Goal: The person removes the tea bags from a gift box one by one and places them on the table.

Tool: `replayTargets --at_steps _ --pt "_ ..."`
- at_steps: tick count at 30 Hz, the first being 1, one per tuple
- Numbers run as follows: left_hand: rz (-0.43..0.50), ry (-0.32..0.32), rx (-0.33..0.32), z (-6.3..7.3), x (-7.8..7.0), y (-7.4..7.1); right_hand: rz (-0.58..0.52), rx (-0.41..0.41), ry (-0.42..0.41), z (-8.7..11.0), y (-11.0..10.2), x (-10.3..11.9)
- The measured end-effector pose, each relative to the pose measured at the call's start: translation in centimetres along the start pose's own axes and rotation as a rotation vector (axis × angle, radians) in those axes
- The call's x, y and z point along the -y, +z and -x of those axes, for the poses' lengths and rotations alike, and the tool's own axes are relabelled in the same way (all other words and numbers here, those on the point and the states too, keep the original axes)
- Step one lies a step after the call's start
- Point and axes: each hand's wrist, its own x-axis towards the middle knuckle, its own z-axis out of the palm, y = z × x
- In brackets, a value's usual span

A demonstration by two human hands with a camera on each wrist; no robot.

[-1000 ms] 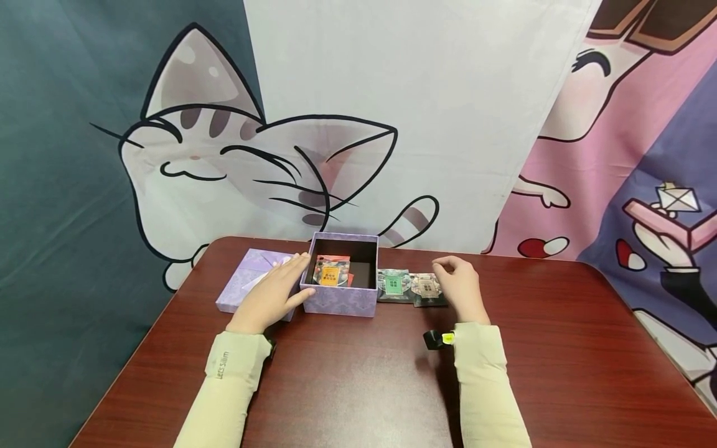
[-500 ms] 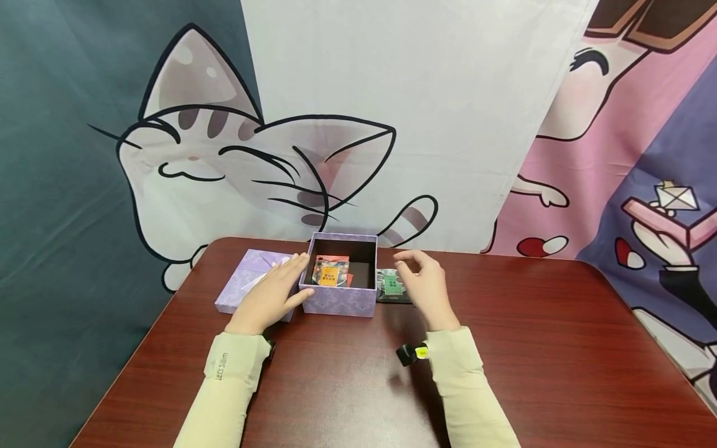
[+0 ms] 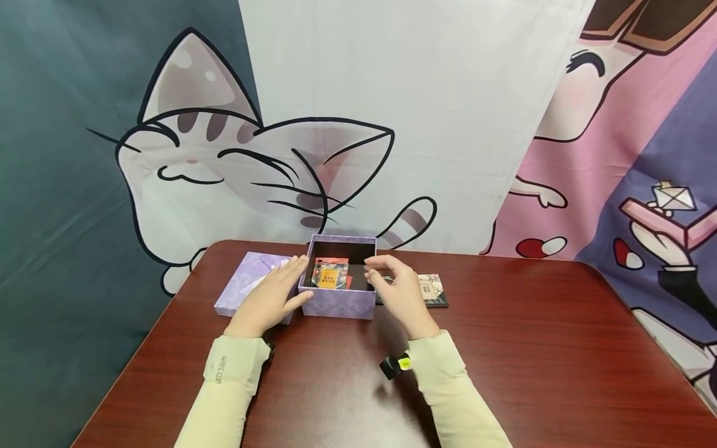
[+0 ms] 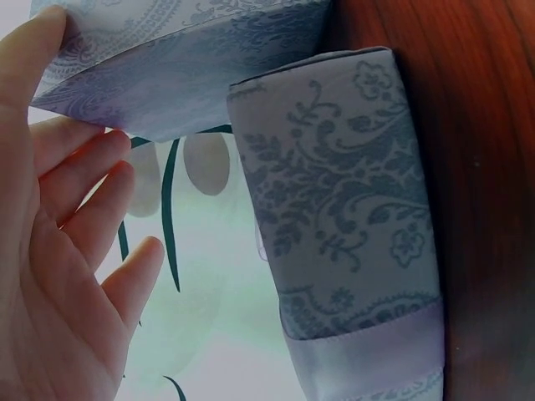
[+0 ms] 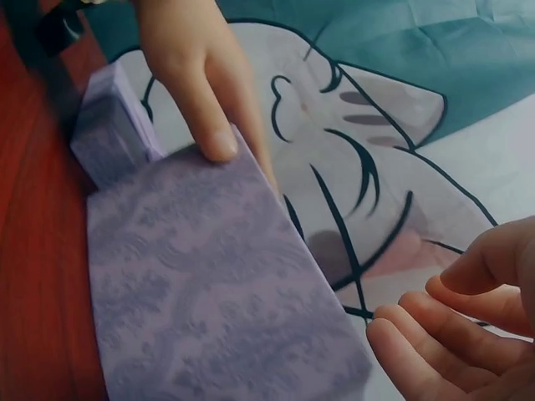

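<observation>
A purple patterned box (image 3: 338, 305) stands uncovered on the table, with an orange-labelled packet (image 3: 330, 274) and a bit of red beside it inside. My left hand (image 3: 271, 292) lies along the box's left side, fingers extended and thumb at the near rim. The right wrist view shows that thumb on the box wall (image 5: 209, 251). My right hand (image 3: 400, 292) hovers at the box's right rim, its fingers loosely bent with nothing between them. Behind it a green-labelled packet is mostly hidden. Just right of that hand lies a dark packet with a beige label (image 3: 431, 289).
The box's purple lid (image 3: 243, 283), with a ribbon band (image 4: 368, 355), lies left of the box, partly under my left hand in the head view. A cartoon cat backdrop (image 3: 313, 186) hangs right behind the table's (image 3: 560, 348) far edge.
My right hand has swept left from the beige-labelled packet, past the green-labelled one, to the box's right rim. Both packets stay on the table. The left hand has stayed in place.
</observation>
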Motion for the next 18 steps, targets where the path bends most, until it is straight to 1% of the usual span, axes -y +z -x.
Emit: replayTargets --at_steps 5,11,14,18 --pt "0.002 0.009 -0.008 0.0 0.1 -0.1 0.057 0.032 0.008 -0.2 1.2 -0.2" --pt "0.002 0.014 -0.011 -0.1 0.0 -0.2 0.237 0.001 0.025 -1.5 2.3 0.2" --pt "0.002 0.031 -0.024 -0.1 0.0 -0.2 0.308 0.028 0.060 -2.4 2.9 0.6" --pt "0.003 0.047 -0.033 0.0 -0.1 -0.2 0.337 0.086 0.148 -3.4 3.6 0.9"
